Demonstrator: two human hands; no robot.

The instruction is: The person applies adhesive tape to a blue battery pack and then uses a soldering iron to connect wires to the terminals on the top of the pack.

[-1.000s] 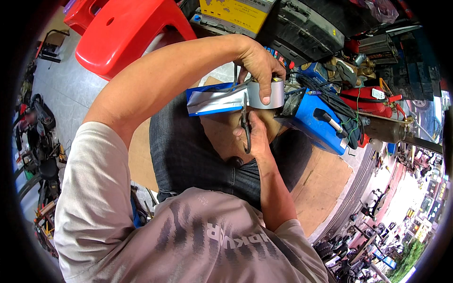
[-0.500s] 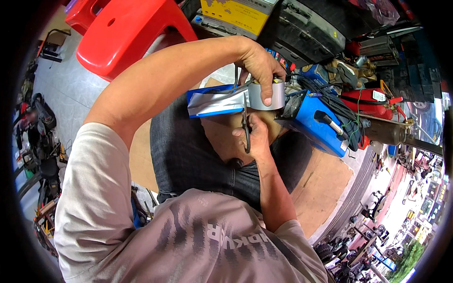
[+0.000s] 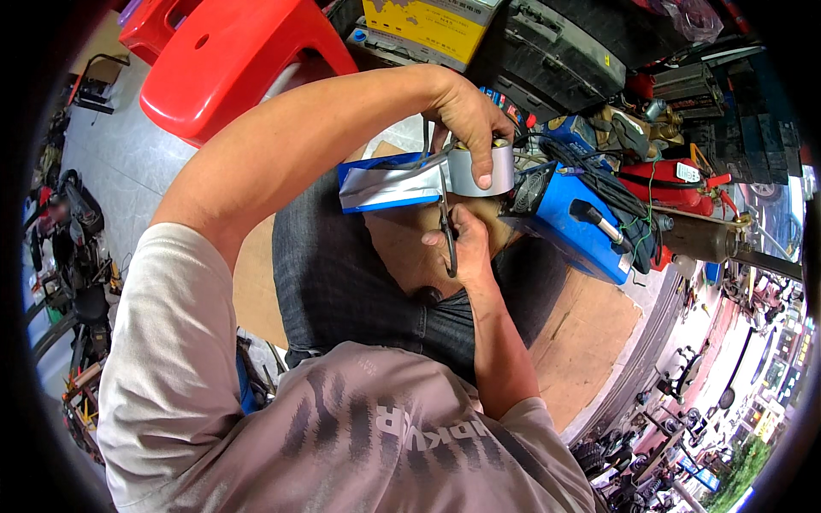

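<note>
My left hand [image 3: 472, 120] reaches over from the left with its fingers closed round a roll of silver tape [image 3: 500, 175], thumb on its outer face. From the roll a shiny strip of tape [image 3: 398, 190] runs left over a flat blue piece [image 3: 376, 205] whose kind I cannot make out. My right hand [image 3: 469, 248] grips dark-handled scissors [image 3: 446, 244] just below the roll. The blades point away from me and cross the strip close to the roll; whether they have cut into it cannot be seen. A dark cable partly covers the strip.
Right of the roll stands a blue box-shaped device [image 3: 577, 227] with black cables coiled on top. Beyond it lies a red fire extinguisher [image 3: 667, 186]. A red plastic stool [image 3: 222, 68] is at the far left. Cardboard [image 3: 590, 342] lies under my legs.
The tape roll and my left hand have shifted very slightly left. The scissors and my right hand are nearly unmoved.
</note>
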